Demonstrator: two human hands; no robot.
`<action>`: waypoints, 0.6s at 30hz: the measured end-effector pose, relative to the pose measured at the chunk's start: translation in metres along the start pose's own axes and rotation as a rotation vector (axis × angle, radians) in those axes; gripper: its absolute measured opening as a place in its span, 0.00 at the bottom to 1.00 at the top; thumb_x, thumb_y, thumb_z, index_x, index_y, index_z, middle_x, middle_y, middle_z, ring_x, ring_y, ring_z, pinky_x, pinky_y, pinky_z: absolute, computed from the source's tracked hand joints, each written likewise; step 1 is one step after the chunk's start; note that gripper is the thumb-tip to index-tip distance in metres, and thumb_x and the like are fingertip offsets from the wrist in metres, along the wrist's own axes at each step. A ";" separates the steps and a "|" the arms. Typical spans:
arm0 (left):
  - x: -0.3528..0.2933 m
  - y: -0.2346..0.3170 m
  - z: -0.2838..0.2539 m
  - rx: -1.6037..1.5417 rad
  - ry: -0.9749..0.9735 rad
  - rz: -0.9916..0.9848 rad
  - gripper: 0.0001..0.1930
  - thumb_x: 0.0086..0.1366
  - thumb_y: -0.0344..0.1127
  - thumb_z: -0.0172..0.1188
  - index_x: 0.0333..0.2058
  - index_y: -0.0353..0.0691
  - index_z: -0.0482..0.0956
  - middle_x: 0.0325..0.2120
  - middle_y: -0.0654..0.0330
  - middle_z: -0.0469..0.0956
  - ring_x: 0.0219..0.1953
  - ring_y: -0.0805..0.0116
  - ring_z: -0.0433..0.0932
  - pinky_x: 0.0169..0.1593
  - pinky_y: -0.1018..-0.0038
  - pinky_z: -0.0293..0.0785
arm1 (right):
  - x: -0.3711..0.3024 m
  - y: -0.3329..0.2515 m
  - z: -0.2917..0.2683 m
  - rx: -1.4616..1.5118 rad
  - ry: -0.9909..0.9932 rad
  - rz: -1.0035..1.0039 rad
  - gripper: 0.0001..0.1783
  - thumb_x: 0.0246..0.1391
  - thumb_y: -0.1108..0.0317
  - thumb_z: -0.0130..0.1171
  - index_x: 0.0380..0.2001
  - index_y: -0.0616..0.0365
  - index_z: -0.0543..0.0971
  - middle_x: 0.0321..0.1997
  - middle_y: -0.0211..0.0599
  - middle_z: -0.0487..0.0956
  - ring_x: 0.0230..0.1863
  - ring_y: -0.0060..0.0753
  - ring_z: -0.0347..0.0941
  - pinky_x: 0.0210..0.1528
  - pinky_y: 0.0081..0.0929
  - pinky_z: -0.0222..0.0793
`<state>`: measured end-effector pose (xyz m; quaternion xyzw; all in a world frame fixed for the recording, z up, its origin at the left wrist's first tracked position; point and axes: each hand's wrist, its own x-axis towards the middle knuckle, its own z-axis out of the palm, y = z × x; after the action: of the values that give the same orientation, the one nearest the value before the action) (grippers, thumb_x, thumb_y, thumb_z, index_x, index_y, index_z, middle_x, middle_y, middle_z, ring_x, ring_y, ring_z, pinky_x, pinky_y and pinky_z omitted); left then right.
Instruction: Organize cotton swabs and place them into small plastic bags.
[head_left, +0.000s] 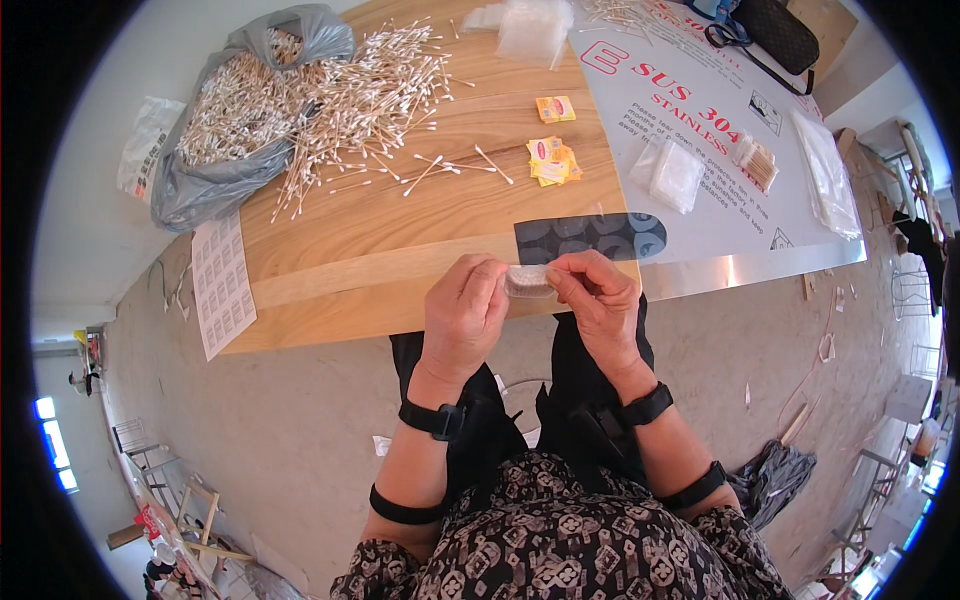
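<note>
Between both hands, just over the table's near edge, is a small clear plastic bag (528, 281) with a whitish bundle inside, too small to make out fully. My left hand (467, 310) pinches its left end between thumb and fingers. At the other end, my right hand (600, 300) grips it the same way. Just beyond the hands lies a dark strip with round shapes (575, 238). Farther off, a stack of yellow printed cards (552, 161) sits on the wooden table (360, 285), with another small yellow pile (555, 109) behind it.
A grey plastic bag (190, 190) spills a heap of cotton swabs (370, 95) at far left. A label sheet (222, 285) overhangs the left edge. On the film-covered metal sheet (700, 240) at right are clear bags (677, 177), a swab bundle (755, 163) and a dark pouch (778, 40).
</note>
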<state>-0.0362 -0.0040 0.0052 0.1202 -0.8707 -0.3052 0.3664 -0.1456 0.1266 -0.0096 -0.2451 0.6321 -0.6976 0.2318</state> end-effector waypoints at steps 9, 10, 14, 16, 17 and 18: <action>0.005 0.002 -0.002 0.051 -0.006 -0.062 0.12 0.47 0.15 0.60 0.31 0.35 0.75 0.28 0.55 0.74 0.30 0.53 0.75 0.32 0.66 0.73 | 0.001 -0.003 -0.001 -0.049 -0.017 0.006 0.02 0.54 0.76 0.63 0.32 0.61 0.81 0.27 0.27 0.73 0.27 0.16 0.63 0.30 0.16 0.60; 0.005 -0.001 -0.004 0.025 -0.021 -0.053 0.11 0.48 0.15 0.60 0.31 0.35 0.75 0.29 0.55 0.74 0.31 0.53 0.75 0.33 0.65 0.73 | 0.001 -0.004 -0.001 -0.080 -0.025 -0.010 0.04 0.52 0.76 0.64 0.32 0.60 0.81 0.28 0.28 0.74 0.29 0.19 0.65 0.32 0.19 0.62; 0.004 -0.003 -0.005 0.031 -0.027 -0.033 0.11 0.48 0.16 0.59 0.31 0.35 0.75 0.29 0.55 0.74 0.32 0.53 0.75 0.33 0.65 0.73 | 0.009 -0.017 0.007 -0.427 0.029 -0.432 0.09 0.44 0.75 0.67 0.32 0.57 0.82 0.30 0.31 0.78 0.36 0.32 0.71 0.39 0.29 0.65; 0.004 -0.001 -0.002 0.034 -0.027 -0.027 0.11 0.48 0.16 0.59 0.31 0.35 0.74 0.29 0.54 0.73 0.31 0.52 0.75 0.33 0.64 0.73 | 0.014 -0.016 0.012 -0.455 -0.024 -0.482 0.10 0.42 0.75 0.67 0.32 0.56 0.82 0.31 0.32 0.78 0.38 0.36 0.71 0.41 0.32 0.65; 0.004 0.001 -0.001 0.038 -0.025 -0.021 0.11 0.47 0.16 0.58 0.30 0.35 0.74 0.29 0.54 0.73 0.31 0.52 0.74 0.33 0.64 0.72 | 0.016 -0.015 0.014 -0.482 -0.079 -0.533 0.11 0.40 0.75 0.67 0.31 0.55 0.82 0.32 0.33 0.79 0.39 0.40 0.71 0.43 0.35 0.65; 0.004 0.001 0.000 0.038 -0.026 -0.019 0.11 0.47 0.16 0.58 0.30 0.35 0.74 0.29 0.54 0.73 0.31 0.52 0.74 0.33 0.64 0.72 | 0.019 -0.013 0.015 -0.482 -0.077 -0.533 0.11 0.40 0.75 0.67 0.31 0.55 0.82 0.32 0.33 0.79 0.39 0.40 0.71 0.43 0.35 0.65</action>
<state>-0.0386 -0.0046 0.0080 0.1315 -0.8797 -0.2938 0.3499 -0.1502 0.1042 0.0056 -0.4750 0.6832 -0.5546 0.0010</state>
